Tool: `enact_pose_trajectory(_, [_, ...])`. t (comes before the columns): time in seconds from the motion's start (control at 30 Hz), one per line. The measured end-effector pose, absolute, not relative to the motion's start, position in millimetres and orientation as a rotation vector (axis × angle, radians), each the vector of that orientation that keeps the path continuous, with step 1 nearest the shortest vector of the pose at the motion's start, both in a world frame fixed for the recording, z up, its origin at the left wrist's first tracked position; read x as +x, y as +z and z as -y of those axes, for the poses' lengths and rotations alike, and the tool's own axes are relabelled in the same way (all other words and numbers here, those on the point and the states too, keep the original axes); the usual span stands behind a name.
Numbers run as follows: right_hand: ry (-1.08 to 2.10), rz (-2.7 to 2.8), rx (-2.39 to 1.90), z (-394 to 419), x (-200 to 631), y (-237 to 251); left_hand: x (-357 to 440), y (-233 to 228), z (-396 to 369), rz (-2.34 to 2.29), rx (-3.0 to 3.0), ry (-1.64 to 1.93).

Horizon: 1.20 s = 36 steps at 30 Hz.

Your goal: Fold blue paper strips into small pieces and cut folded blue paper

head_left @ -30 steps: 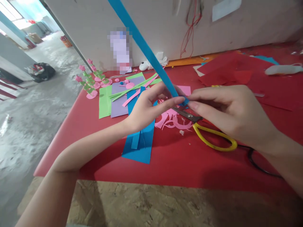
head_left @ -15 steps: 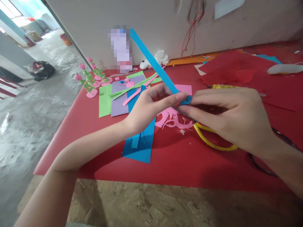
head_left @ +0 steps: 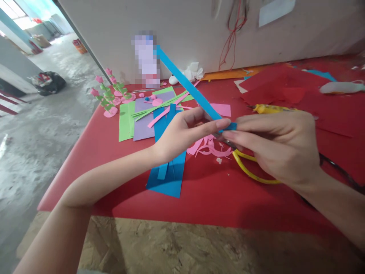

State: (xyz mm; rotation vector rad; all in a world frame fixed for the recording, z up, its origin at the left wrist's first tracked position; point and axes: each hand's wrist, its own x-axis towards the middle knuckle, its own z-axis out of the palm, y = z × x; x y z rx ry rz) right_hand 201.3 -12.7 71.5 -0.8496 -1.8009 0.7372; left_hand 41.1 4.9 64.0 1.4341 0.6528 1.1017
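Observation:
A long blue paper strip [head_left: 188,85] slants up and left from my fingers, its lower end folded over. My left hand [head_left: 185,131] pinches it near that end between thumb and fingers. At the folded tip, my right hand [head_left: 276,144] has thumb and forefinger closed on the paper. Below the hands lie scissors with yellow handles [head_left: 248,173], partly hidden by my right hand. Curly pink paper scraps [head_left: 209,148] are beside them. Under my left wrist rests a blue paper sheet [head_left: 168,186] with a cut strip on it.
Green paper [head_left: 125,121], purple paper [head_left: 144,127] and thin green strips lie on the red table [head_left: 114,194]. Small pink paper flowers [head_left: 104,97] stand at the left edge. A yellow glue gun [head_left: 265,109] and red paper [head_left: 273,83] are at the right. A wall [head_left: 182,30] closes the back.
Both hands have shifted slightly right and down with the blue strip. Its upper end sits lower, and the folded end shows flatter between my fingers.

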Motion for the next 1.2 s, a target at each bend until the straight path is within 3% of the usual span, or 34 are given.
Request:
enact_pose_trajectory(0.27, [0.529,1.65,-0.917,16,199,70,39,61,-3,-0.662,1.824,1.407])
enact_pose_trajectory(0.5, [-0.114,1.929,-0.786,20,202,76,34,61,0,-0.636,2.25,1.501])
enact_pose_trajectory(0.67, [-0.371,2.032,-0.683,17,204,77,34,61,0,-0.648,2.396,1.51])
enact_pose_trajectory(0.97, [-0.349,2.195,-0.753,20,205,82,28,66,-8,-0.548,2.488,1.522])
enact_pose_trajectory(1.2, [-0.123,2.087,-0.815,21,202,85,30,66,-8,-0.506,2.353,1.538])
